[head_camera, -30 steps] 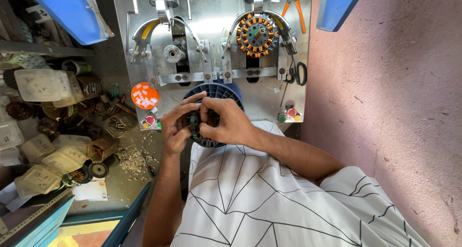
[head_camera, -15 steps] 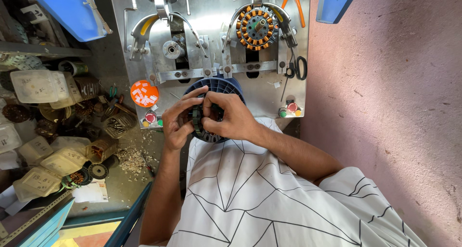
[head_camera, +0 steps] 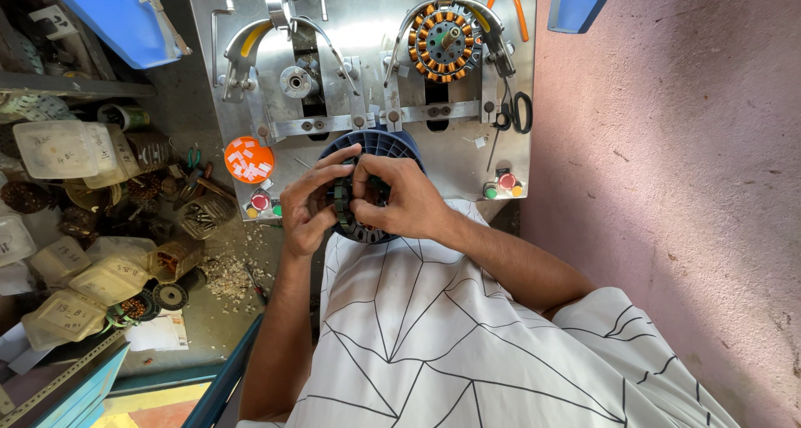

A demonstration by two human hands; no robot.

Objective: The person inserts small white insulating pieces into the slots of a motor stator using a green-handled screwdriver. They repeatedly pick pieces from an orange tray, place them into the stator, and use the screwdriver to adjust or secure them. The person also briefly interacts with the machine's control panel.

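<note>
Left hand [head_camera: 307, 204] and right hand [head_camera: 400, 198] both grip dark stator core [head_camera: 350, 207] over blue spool [head_camera: 377, 143], below metal winding machine [head_camera: 367, 27]

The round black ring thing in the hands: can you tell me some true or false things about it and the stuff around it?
1. Both hands hold the dark round ring. True: the left hand and the right hand both have it in their grip.
2. A ring wound with copper coils sits on the metal machine. True.
3. The scissors lie on the floor. False: they hang on the machine's right side.
4. The orange round lid is right of the hands. False: it is to their left.
5. The wall on the right is green. False: it is pinkish.
</note>
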